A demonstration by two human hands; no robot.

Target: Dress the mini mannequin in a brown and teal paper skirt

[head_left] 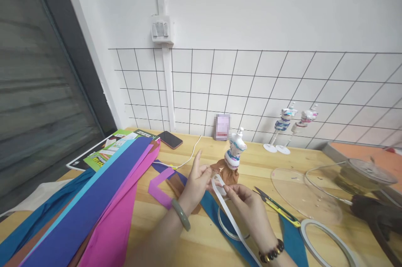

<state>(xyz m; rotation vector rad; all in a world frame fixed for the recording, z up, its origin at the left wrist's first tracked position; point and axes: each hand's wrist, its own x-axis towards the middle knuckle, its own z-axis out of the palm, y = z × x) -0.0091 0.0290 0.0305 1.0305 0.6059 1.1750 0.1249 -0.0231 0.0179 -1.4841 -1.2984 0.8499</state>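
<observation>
A small white doll dress form (236, 150) with a blue-and-pink patterned top stands upright on the table, brown fabric (230, 174) gathered round its lower part like a skirt. My left hand (198, 181), with a jade-coloured bangle, pinches the edge of that brown fabric, thumb raised. A narrow white strip of tape (230, 212) loops up to the fabric and trails down toward me. My right hand (248, 204), wearing a beaded bracelet, grips the strip between thumb and fingers. Its fingertips are close to the left ones, and the exact contact there is partly hidden.
Long coloured fabric strips (103, 200) cover the left. A phone (169, 139) lies at the back. On the right are yellow-handled thread snips (278, 207), a tape roll (328, 242), a clear disc (306, 193), a glue gun (373, 216) and two more dress forms (282, 125).
</observation>
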